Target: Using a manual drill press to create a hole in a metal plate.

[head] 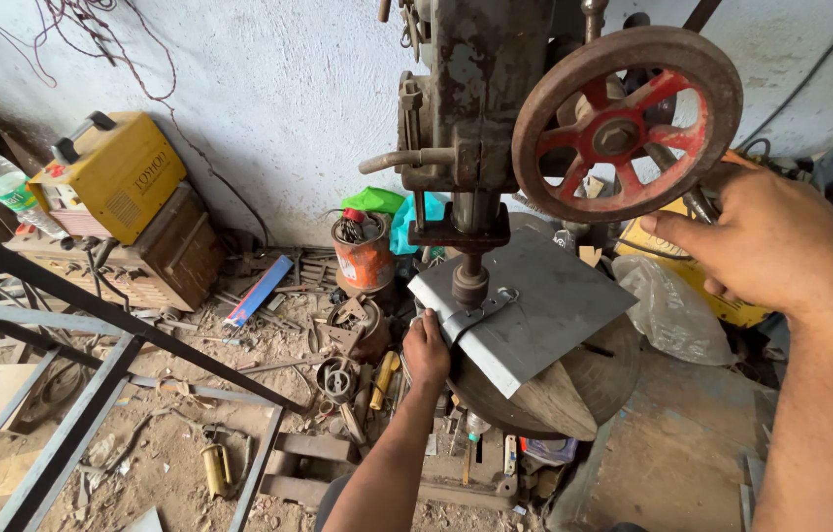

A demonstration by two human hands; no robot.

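Both hands are at the old drill press, and they split the work between them. Starting on the left, the left hand [426,347] reaches forward and low, its fingers curled onto the near-left edge of the grey steel plate [544,310], pressing it down where a small metal strap with a ring end [483,310] lies across the plate's surface. That plate rests on the round machine table [601,379] with a wooden block [552,402] wedged beneath its front corner, and it sits tilted, its long edge running from near-left up toward far-right. Directly above the strap the drill chuck [469,281] hangs from the rusty column [480,94], its tip just over or touching the strap; I cannot tell which from here. Moving right, the big red-spoked feed wheel [626,123] stands upright beside the column, and the right hand [766,241] is higher and closer to the camera, closed loosely round a lever handle [697,202] just behind the wheel's rim. So the workpiece lies ahead of and right beside the left hand, well below the right. Scrap, a rusty tin [364,254] and a yellow welding machine [119,175] litter the floor to the left.
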